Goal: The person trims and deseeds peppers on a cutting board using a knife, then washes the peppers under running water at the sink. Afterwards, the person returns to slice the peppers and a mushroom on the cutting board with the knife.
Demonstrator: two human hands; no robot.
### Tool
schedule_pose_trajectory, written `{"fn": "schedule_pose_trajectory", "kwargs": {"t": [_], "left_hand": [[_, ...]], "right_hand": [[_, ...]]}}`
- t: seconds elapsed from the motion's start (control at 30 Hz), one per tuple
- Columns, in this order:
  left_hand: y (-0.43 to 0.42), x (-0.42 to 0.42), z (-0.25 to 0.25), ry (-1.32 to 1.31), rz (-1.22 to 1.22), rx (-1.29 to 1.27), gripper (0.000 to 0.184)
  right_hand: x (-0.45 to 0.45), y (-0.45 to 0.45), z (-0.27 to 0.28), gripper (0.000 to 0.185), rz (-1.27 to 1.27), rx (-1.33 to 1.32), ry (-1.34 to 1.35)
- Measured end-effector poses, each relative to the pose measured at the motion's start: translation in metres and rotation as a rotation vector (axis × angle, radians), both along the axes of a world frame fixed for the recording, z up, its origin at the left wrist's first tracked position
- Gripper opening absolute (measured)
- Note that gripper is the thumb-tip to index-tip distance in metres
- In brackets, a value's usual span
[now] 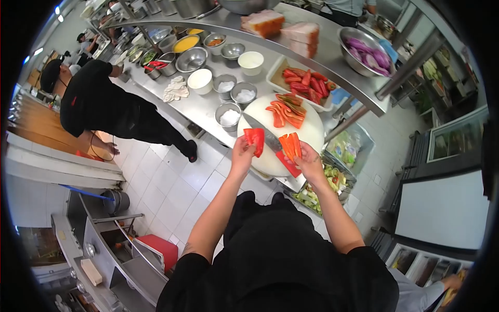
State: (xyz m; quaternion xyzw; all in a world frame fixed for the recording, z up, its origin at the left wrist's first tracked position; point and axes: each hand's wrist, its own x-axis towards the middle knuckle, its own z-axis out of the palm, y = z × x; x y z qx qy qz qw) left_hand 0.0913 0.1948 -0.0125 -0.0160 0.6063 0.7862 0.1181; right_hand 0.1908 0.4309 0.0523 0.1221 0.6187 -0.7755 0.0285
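Note:
My left hand (243, 153) pinches a red pepper piece (254, 138), glossy skin showing, above the near left part of a round white cutting board (254, 110). Between the fingers of my right hand (310, 162) is another pepper piece (289, 144), its orange-red inner side showing. A knife with a wide steel blade (272, 139) lies across the board between both hands; a red part at its near end looks like the handle (287, 164). Farther back on the board rests a pile of opened pepper pieces (287, 110).
Beyond the board a white tub (273, 77) holds whole red peppers (310, 86). Metal bowls (227, 114) stand to the left. Overhead, a steel shelf (332, 65) carries meat slabs and a bowl of purple onions (368, 54). A co-worker (99, 99) stands left; vegetable scraps (312, 200) lie below right.

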Motion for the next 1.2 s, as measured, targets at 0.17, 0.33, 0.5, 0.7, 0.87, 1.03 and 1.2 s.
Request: {"fn": "schedule_pose_trajectory", "kwargs": {"t": [0.17,0.33,0.5,0.7,0.87,1.03,1.2], "left_hand": [[0.005,-0.017,0.006,0.016,-0.082,-0.044,0.043],[-0.008,-0.058,-0.003,0.227,-0.2,-0.081,0.048],[-0.024,-0.111,0.025,0.462,-0.378,-0.379,0.05],[-0.016,-0.149,0.087,1.102,-0.493,-0.532,0.051],[-0.008,-0.155,0.136,0.625,-1.223,-0.32,0.052],[0.001,-0.151,0.113,0.41,-1.151,-0.256,0.018],[-0.005,-0.141,0.104,0.215,-1.148,-0.197,0.017]], "right_hand": [[-0.036,-0.016,-0.001,0.05,-0.005,0.038,0.069],[-0.059,-0.024,-0.001,0.041,-0.196,0.17,-0.027],[-0.055,-0.048,0.005,0.043,-0.345,0.225,-0.139],[-0.047,-0.084,0.037,0.044,-0.437,0.188,-0.1],[-0.044,-0.101,0.046,0.036,-0.437,0.188,-0.019],[-0.041,-0.104,0.058,0.034,-0.532,0.106,-0.013],[-0.035,-0.09,0.066,0.037,-0.414,-0.01,-0.035]]}}
